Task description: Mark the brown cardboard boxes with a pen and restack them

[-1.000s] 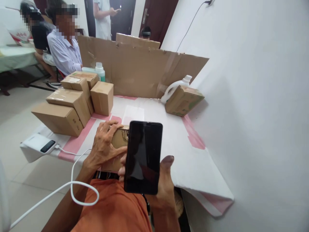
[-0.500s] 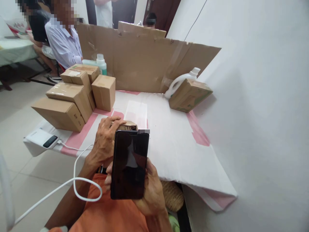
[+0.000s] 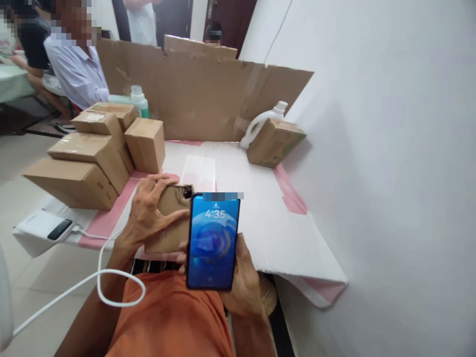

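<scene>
My right hand holds a smartphone upright over my lap, fingers wrapped round its edges. Its screen is lit with a blue lock screen showing a clock. My left hand grips a small brown cardboard box at the near edge of the white-covered table, fingers curled over its top and left side. The phone hides the box's right part.
Several stacked cardboard boxes stand at the table's left. A white power bank with a cable lies at the left corner. A tilted box and white jug sit by the cardboard screen. People sit beyond at left.
The phone's screen, dark before, has lit up. My right hand has shifted the phone slightly left and lower; my left hand still grips the small box.
</scene>
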Demonstrator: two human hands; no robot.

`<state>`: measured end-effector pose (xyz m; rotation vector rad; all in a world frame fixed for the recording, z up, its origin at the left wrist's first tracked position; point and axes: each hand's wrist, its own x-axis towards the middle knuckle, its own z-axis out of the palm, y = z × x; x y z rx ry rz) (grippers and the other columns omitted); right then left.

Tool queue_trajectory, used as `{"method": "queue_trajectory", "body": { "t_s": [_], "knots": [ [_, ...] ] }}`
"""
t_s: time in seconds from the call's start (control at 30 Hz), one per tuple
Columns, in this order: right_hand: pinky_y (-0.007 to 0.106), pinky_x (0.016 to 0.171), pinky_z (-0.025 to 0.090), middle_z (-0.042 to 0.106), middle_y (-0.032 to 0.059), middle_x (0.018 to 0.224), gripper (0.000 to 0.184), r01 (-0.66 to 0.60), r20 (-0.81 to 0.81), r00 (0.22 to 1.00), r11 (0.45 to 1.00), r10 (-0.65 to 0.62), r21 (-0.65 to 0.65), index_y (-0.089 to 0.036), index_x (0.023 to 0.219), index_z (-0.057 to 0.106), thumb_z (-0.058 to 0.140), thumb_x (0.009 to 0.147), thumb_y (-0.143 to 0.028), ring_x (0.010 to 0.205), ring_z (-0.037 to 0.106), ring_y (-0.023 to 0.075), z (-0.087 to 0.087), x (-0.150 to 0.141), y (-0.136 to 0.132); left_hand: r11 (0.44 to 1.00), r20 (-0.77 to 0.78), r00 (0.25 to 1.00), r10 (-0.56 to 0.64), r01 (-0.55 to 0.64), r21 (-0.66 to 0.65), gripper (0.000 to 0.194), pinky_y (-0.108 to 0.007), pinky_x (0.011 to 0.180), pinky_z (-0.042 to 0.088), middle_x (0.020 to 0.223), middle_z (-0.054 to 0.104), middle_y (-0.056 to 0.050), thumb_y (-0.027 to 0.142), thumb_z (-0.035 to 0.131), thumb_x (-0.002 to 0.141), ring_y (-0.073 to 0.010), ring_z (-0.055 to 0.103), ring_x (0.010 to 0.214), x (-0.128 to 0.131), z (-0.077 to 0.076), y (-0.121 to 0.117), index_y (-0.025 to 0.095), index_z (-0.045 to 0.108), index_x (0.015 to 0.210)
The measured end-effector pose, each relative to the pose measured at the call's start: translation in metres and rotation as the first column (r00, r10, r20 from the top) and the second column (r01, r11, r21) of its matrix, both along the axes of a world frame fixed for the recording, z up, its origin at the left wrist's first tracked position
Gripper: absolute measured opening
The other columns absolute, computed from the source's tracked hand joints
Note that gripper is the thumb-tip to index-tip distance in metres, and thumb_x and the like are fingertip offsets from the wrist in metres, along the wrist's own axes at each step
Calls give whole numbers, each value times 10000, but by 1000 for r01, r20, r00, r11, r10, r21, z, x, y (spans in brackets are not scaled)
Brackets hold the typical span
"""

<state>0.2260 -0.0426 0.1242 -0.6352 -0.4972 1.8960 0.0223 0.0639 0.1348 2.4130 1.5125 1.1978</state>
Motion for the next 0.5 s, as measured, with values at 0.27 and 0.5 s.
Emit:
{"method": "queue_trajectory", "body": {
  "t_s": [0.27,0.5],
  "knots": [
    [323,619,502,632,12,653,718,401,801,414,876,-433,266,-223,723,590,530,854,-927,624,560,177,-78,86,78,941,163,986,-39,91,-327,719,-513,1160,491,1297,702,-146,740,665,833,-372,660,1233,-9,14,75,183,744,1281],
    [345,600,317,480,0,553,609,337,953,-57,893,-296,297,-299,598,389,362,868,-844,621,420,194,-131,130,99,852,183,981,-68,153,-501,754,-535,1179,472,1370,733,-169,769,658,814,-401,660,1286,-7,11,119,176,732,1274]
  ]
}}
